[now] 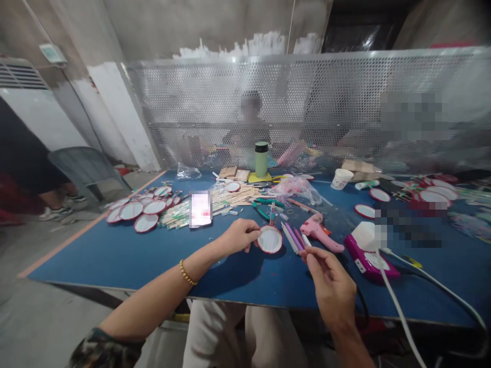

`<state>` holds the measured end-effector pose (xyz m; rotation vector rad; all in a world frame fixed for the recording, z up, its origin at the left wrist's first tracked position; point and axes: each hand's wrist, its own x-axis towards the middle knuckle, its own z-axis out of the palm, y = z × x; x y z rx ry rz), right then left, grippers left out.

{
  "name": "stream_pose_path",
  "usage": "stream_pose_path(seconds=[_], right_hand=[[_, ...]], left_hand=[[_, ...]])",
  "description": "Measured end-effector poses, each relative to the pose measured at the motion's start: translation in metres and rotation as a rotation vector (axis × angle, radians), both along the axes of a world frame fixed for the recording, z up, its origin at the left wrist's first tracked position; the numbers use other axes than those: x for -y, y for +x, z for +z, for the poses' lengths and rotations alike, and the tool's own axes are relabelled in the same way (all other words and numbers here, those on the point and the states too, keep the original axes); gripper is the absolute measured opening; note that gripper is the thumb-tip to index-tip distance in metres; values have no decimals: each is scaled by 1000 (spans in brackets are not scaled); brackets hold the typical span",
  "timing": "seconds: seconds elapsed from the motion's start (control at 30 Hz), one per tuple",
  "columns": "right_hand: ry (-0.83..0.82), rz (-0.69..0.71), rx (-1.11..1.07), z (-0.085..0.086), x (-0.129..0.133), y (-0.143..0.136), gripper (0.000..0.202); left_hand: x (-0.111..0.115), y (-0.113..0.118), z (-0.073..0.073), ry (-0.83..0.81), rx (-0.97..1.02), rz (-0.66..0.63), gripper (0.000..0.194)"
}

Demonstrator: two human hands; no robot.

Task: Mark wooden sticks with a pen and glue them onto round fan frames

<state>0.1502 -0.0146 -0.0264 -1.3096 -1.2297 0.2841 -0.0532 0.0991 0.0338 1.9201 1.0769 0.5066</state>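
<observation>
My left hand (pixel 243 236) pinches the edge of a small white disc with a red rim (pixel 270 240). A short stick (pixel 272 214) stands out from the disc's far side. My right hand (pixel 332 276) is closed, thumb and fingertips together at the near ends of several slim pens (pixel 292 238), grey, purple and white. It seems to grip one of them, though the fingers partly cover the ends. Just beyond the right hand lies a pink glue gun (pixel 320 232). Green-handled pliers (pixel 263 208) rest beyond the disc.
More red-rimmed discs (pixel 131 210) are piled at left, beside a bundle of thin sticks (pixel 176 212) and a lit phone (pixel 200 209). A green bottle (pixel 261 161) and paper cup (pixel 341 179) stand farther back. On the right, a magenta power strip (pixel 370 258) trails cables.
</observation>
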Motion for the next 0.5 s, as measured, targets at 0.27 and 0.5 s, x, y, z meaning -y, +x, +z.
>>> stream_pose_path(seconds=[0.27, 0.5], right_hand=[[101, 61, 381, 4, -6, -10, 21], [220, -7, 630, -1, -8, -9, 31]], left_hand=[[5, 0, 6, -71, -2, -22, 15], [34, -10, 21, -257, 65, 15, 11]])
